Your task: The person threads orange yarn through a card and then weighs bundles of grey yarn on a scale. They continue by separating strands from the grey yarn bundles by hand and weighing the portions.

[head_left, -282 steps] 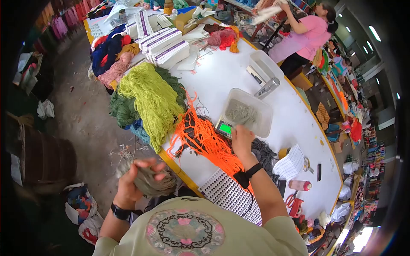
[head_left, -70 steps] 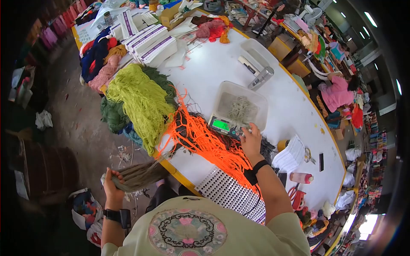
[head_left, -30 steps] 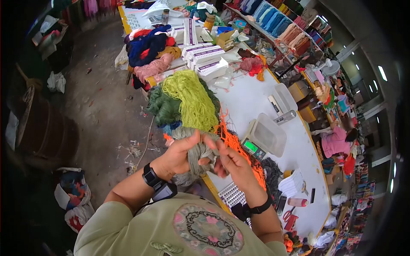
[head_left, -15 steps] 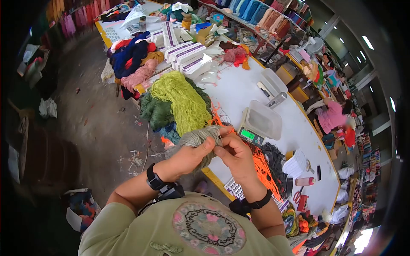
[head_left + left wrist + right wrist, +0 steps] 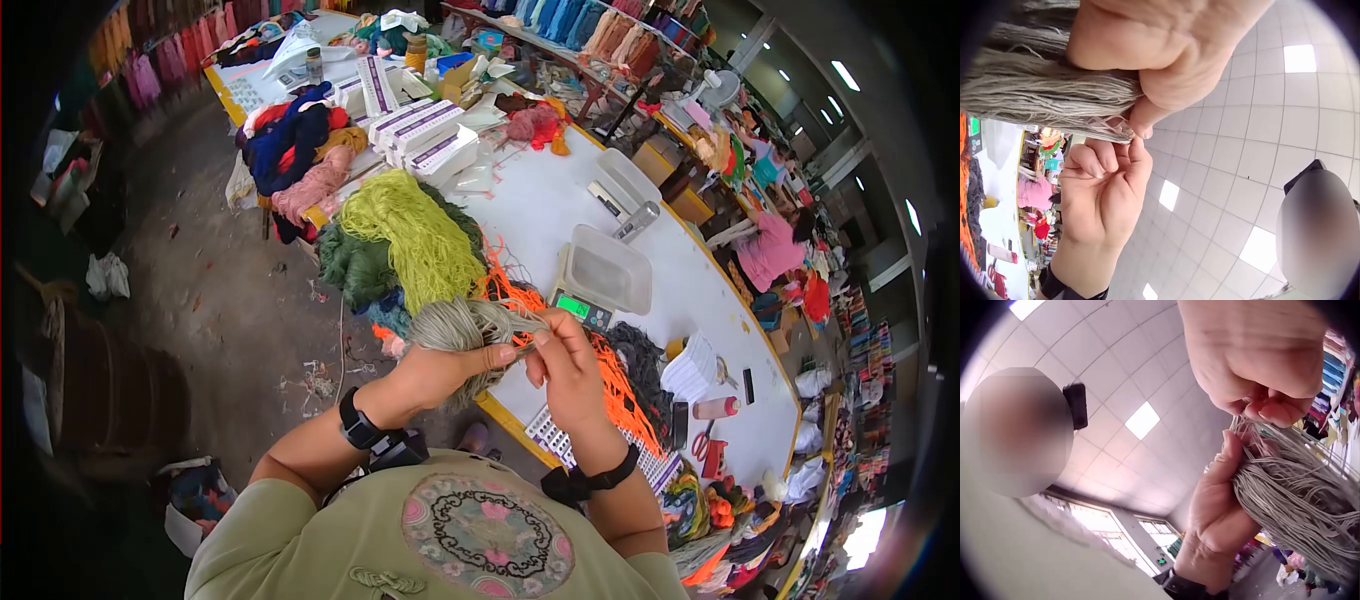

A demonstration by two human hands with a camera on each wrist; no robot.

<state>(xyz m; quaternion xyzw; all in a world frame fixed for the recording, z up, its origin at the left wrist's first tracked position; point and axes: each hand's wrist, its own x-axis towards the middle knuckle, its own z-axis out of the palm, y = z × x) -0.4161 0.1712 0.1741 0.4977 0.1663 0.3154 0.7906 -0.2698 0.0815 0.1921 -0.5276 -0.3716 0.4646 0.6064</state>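
Note:
A grey yarn skein (image 5: 445,330) is held in front of the chest, over the table's near edge. The left hand (image 5: 435,378) grips it from below, thumb along its right end. At that end the right hand (image 5: 570,375) pinches a few strands between thumb and fingertips. In the left wrist view the skein (image 5: 1047,94) spreads leftward, and the right hand (image 5: 1100,194) has its fingertips at the strand ends beside the left thumb. The right wrist view shows the right hand (image 5: 1260,362) with curled fingers above the skein (image 5: 1297,500), and the left hand (image 5: 1216,512) under it.
On the table (image 5: 700,300) are a scale (image 5: 583,310) with a lit green display, a clear plastic tub (image 5: 610,270), lime yarn (image 5: 415,235), orange yarn (image 5: 620,390), white boxes (image 5: 420,130) and red scissors (image 5: 703,440). A person in pink (image 5: 772,250) is at the back right.
The left hand came up from the left side with the skein, and the right hand left the scale to meet it. The tub now looks empty of grey yarn. Lately the right fingers drew strands rightward.

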